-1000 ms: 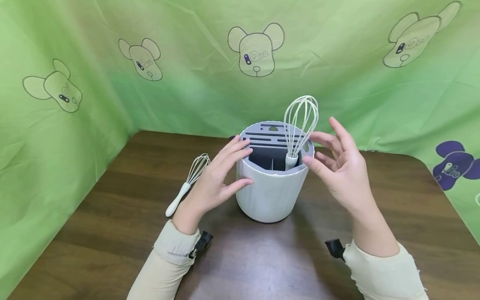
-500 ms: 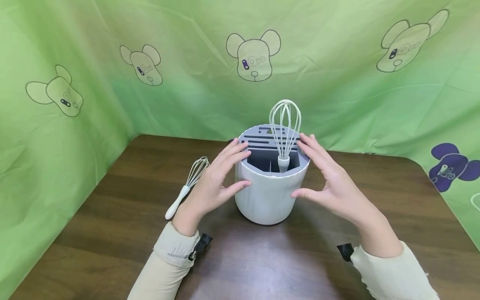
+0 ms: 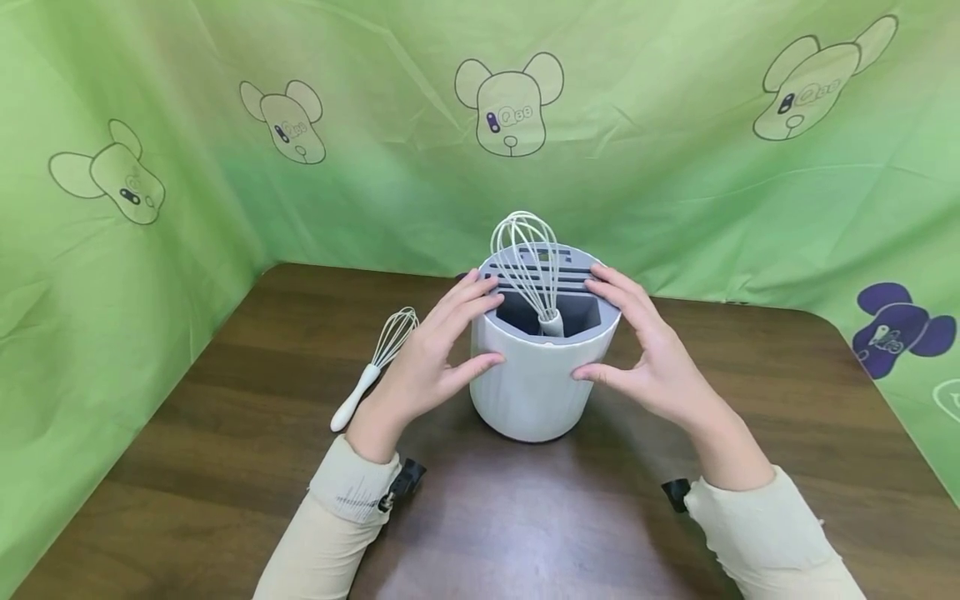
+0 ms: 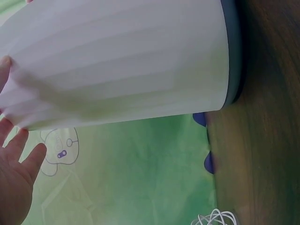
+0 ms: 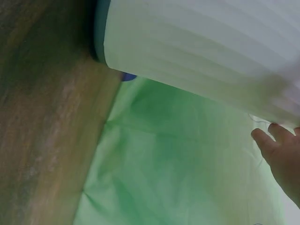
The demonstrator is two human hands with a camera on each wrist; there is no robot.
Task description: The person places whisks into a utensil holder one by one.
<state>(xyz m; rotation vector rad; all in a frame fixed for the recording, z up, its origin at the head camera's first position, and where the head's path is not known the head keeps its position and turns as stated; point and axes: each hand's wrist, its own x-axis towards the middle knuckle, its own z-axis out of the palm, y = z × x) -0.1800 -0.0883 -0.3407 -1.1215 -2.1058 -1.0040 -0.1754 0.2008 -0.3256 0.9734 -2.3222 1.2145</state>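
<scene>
A white, ribbed utensil holder (image 3: 531, 392) with a grey slotted top stands upright on the table. Out of its front opening rises a white whisk (image 3: 551, 321), wires up and leaning left; its handle's lower part is hidden inside. My left hand (image 3: 420, 362) lies along the holder's left side, fingertips at the rim and thumb toward the front wall. On the opposite side my right hand (image 3: 660, 358) rests its fingertips on the rim, thumb by the front wall. Both hands have fairly straight, spread fingers. Left of the holder, a second whisk (image 3: 367, 387) lies on the table, its wires near my left hand.
The brown wooden table (image 3: 510, 533) is bordered at the back and sides by a green curtain (image 3: 360, 192) printed with bear heads. Each sleeve has a black wrist camera mount, such as the left mount (image 3: 405, 479).
The whisk in the holder has swung from leaning right to leaning left. My right hand has moved left, its fingers coming onto the rim and its thumb lower. My left hand stays nearly still.
</scene>
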